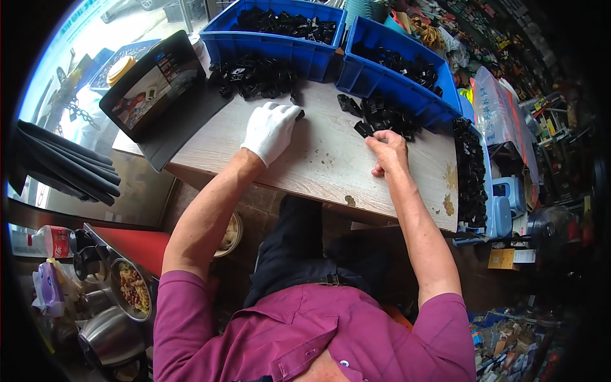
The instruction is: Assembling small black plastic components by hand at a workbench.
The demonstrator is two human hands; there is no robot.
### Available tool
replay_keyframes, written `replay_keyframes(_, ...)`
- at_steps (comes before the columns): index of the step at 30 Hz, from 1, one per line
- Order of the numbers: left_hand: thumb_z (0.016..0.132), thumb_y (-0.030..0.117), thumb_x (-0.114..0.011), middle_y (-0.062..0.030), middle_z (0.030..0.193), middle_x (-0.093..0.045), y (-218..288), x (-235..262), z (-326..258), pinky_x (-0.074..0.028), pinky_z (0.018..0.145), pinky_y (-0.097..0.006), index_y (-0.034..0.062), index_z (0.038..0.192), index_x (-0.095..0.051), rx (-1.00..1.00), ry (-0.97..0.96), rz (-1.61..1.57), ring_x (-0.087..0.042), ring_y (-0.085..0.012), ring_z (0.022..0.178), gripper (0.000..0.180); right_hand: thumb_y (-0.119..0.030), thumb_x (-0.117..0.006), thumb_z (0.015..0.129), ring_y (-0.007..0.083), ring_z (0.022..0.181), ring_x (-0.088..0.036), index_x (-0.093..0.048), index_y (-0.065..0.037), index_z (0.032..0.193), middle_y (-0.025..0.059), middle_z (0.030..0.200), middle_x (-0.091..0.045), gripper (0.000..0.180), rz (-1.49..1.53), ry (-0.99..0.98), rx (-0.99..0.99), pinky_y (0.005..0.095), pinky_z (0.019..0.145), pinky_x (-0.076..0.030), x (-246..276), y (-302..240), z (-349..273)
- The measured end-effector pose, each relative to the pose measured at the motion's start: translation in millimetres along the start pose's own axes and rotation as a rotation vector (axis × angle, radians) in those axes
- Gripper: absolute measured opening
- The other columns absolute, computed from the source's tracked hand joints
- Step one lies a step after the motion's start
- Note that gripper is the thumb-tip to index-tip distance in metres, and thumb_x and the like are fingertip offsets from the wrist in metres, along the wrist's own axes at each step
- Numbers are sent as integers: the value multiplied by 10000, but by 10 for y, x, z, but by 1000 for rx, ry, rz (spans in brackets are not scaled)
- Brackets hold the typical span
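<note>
Black plastic parts lie in two loose heaps on the bench (318, 165): left heap (254, 76) at upper centre, right heap (382, 114) right of centre, individual pieces too many to count. Counted: two blue bins (280, 48) holding more parts, one tablet (153, 89) propped at upper left, one stacked row of parts (471, 172) along the right edge.

Left hand (270, 130), white-gloved, rests palm-down, fingers loosely curled over a dark piece at the fingertips; grip cannot be told.

Right hand (388, 153), bare, fingers pinched onto a part at the foot of the right heap.

Risks, judged: pulling from the heap's base may topple pieces across the bench; the row beside the edge could be nudged off.
</note>
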State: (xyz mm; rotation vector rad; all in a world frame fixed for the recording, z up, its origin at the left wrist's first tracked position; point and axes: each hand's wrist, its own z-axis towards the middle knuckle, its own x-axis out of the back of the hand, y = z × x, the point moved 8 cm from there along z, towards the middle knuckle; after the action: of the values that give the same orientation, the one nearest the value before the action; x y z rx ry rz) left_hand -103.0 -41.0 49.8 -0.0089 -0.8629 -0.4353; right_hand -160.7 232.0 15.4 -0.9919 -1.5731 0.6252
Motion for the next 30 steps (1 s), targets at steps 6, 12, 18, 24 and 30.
replay_keyframes(6,908,84,-634,-160,954,-732,282,86,-99,-547,789,-450,59,1075,-703,87,27,-187,-679,-379,888,182,-216,-734,892,105,407,-473,-707,-46,1010,25,650,-575,209,-6,-3,-3,325,385,-499,1,21,-15)
replay_keyframes(12,897,65,-643,-181,1023,-724,548,109,-158,-556,845,-435,29,1132,-691,214,138,-515,-687,-383,958,244,-216,-732,893,96,408,-473,-689,-43,925,2,620,-540,182,78,-122,-64,324,405,-525,12,104,-143)
replay_keyframes(18,889,64,-645,-173,1045,-724,717,2,-87,-556,856,-433,39,1156,-690,171,117,-543,-684,-378,978,272,-195,-764,862,119,407,-507,-675,-15,1036,25,667,-585,266,168,-181,-55,319,392,-518,16,116,-231)
replay_keyframes(24,893,90,-608,-141,999,-728,887,-235,140,-550,845,-445,74,1115,-715,47,9,-483,-676,-369,947,247,-103,-740,838,103,406,-499,-680,-35,1160,30,629,-582,335,138,-248,99,301,373,-477,-101,-24,-253)
replay_keyframes(30,880,50,-608,-127,1032,-730,1059,-461,262,-557,833,-427,84,1131,-738,-176,-205,-423,-687,-355,950,284,5,-631,798,97,391,-481,-695,-36,1140,14,574,-557,351,81,-240,99,296,351,-449,-113,17,-207)
